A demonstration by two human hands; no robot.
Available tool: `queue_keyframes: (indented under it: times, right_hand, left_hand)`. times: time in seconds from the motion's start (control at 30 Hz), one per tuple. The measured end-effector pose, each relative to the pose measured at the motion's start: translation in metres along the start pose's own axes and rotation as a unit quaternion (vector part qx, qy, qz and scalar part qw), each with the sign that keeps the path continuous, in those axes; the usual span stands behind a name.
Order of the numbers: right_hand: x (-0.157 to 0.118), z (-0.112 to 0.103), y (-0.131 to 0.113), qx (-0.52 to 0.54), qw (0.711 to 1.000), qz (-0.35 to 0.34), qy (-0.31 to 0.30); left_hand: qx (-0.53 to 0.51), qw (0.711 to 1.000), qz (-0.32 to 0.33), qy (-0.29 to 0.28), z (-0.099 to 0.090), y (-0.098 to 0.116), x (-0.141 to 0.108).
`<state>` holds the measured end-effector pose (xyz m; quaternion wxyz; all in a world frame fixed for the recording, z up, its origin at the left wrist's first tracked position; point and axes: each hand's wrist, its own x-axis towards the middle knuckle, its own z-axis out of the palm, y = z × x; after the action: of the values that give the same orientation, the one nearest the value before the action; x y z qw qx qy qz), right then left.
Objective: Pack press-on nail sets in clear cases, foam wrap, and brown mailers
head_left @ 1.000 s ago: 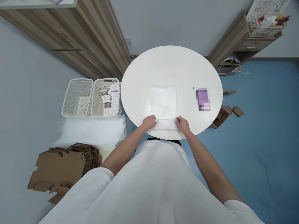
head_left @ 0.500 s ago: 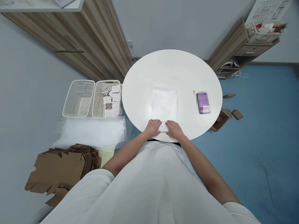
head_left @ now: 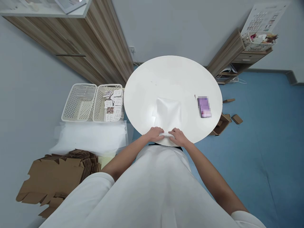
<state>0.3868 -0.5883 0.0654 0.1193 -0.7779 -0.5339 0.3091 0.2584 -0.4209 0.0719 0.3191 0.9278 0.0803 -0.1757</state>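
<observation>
A thin, glossy white sheet (head_left: 168,114) lies on the white oval table, its far part bulging and wavy. At its near end, close to the table's front edge, a narrow white folded or wrapped strip (head_left: 166,134) runs between my hands. My left hand (head_left: 155,134) grips the left end of that strip with curled fingers. The right end is held by my right hand (head_left: 178,137), thumb and fingers closed on it. Whether anything is wrapped inside the strip, I cannot tell.
On the white table (head_left: 171,72), a purple pixelated item (head_left: 204,107) lies at the right. Left of the table stand two white baskets (head_left: 95,104), one with printed cards. White sheets (head_left: 90,136) and flattened cardboard boxes (head_left: 54,177) lie nearer. An open cardboard box (head_left: 219,125) sits on the floor at right.
The near end of the sheet has been turned over into a narrower strip between my hands. The sheet's far part has lifted into a wavy bulge. The camera view has shifted slightly.
</observation>
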Motion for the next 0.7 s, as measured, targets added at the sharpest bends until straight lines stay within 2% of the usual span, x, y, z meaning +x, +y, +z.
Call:
queue_keyframes:
  times: [0.1, 0.2, 0.37, 0.47, 0.6, 0.7]
  right_hand:
    - [0.005, -0.008, 0.002, 0.054, 0.998, 0.018, -0.012]
    - [0.013, -0.015, 0.006, 0.105, 0.993, 0.045, 0.003]
    - [0.030, -0.015, 0.016, 0.130, 0.981, 0.135, 0.053]
    - [0.038, -0.012, 0.024, 0.128, 0.977, 0.158, 0.072]
    - [0.039, -0.007, 0.030, 0.089, 0.975, 0.172, 0.111]
    - [0.035, -0.003, 0.026, -0.013, 0.971, 0.153, 0.182]
  left_hand:
    - [-0.021, 0.999, -0.030, -0.005, -0.004, -0.001, 0.005]
    - [-0.078, 0.995, -0.061, -0.010, -0.009, -0.008, 0.012]
    - [-0.140, 0.981, -0.128, 0.050, -0.012, -0.029, 0.020]
    - [-0.148, 0.970, -0.178, 0.074, -0.010, -0.038, 0.024]
    - [-0.088, 0.962, -0.223, 0.133, -0.007, -0.039, 0.025]
    - [0.018, 0.962, -0.180, 0.205, -0.004, -0.031, 0.019]
